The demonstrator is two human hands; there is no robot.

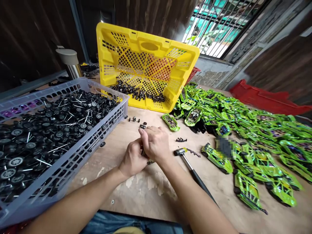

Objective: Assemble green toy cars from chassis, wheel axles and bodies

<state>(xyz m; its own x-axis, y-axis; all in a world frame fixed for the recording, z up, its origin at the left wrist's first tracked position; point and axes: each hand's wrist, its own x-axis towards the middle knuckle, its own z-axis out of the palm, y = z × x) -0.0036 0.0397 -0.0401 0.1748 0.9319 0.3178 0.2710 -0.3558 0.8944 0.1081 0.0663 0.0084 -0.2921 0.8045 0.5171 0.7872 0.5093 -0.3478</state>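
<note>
My left hand point(134, 157) and my right hand point(156, 141) are pressed together over the middle of the table, fingers closed. The right lies partly over the left. Between them is a small object, almost wholly covered; only dark bits show at its edges. Just beyond the fingers lie a small black wheel piece point(142, 126) and a wheel axle point(134, 119). To the right of my right hand rests a hammer point(188, 162) with a black grip. Small black plastic parts point(181, 140) lie near its head.
At left, a translucent crate point(97, 136) holds many black wheels on metal axles. A yellow crate point(149, 47) tipped on its side contains small black parts. Green toy car bodies point(219, 110) are heaped at right, with wheeled green toy cars point(247, 188) nearer. A steel cup point(70, 63) stands back left.
</note>
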